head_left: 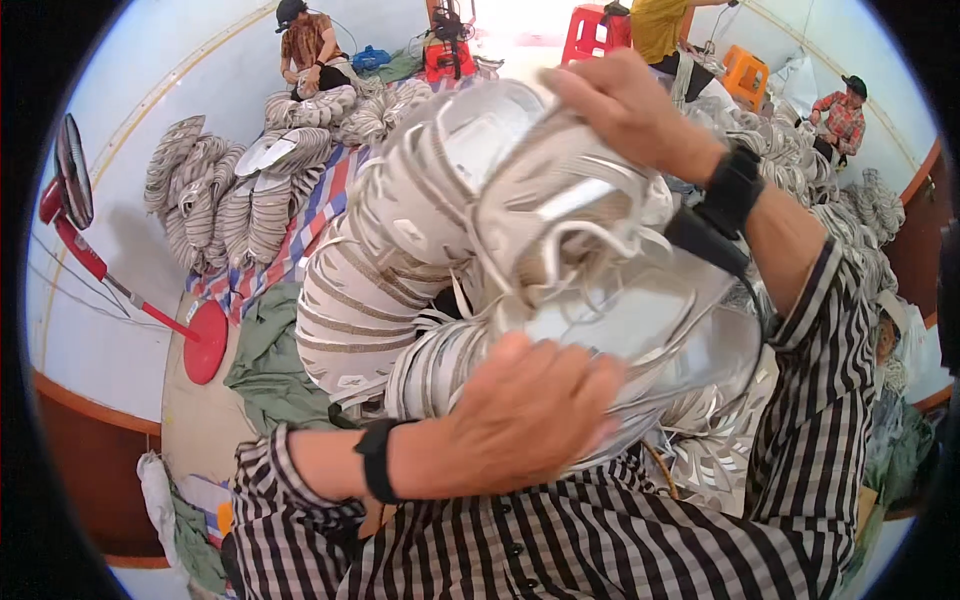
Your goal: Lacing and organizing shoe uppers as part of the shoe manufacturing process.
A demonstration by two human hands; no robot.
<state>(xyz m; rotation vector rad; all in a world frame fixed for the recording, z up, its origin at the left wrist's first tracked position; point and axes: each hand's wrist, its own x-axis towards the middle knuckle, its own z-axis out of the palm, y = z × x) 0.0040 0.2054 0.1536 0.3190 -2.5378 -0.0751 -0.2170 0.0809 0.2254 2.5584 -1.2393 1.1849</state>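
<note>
My right hand [635, 115] is raised and closed on the upper edge of a beige-and-white shoe upper [575, 205] with loose pale laces. My left hand [525, 410] is curled shut, low in front of the white panels [610, 310] of the held piece. Motion smears its fingers, and what they grip is hidden. Directly behind lies a thick curved bundle of nested shoe uppers [365, 300], banded in white and tan. Part of it reaches up to the held upper. Black bands circle both my wrists.
A red-based fan [205, 340] stands at left. More bundles of shoe uppers [205, 195] lie on a striped sheet [330, 200]; others pile up at right. Green cloth [270, 350] spreads on the floor. Several people sit further back, near a red stool [590, 35] and an orange stool [745, 72].
</note>
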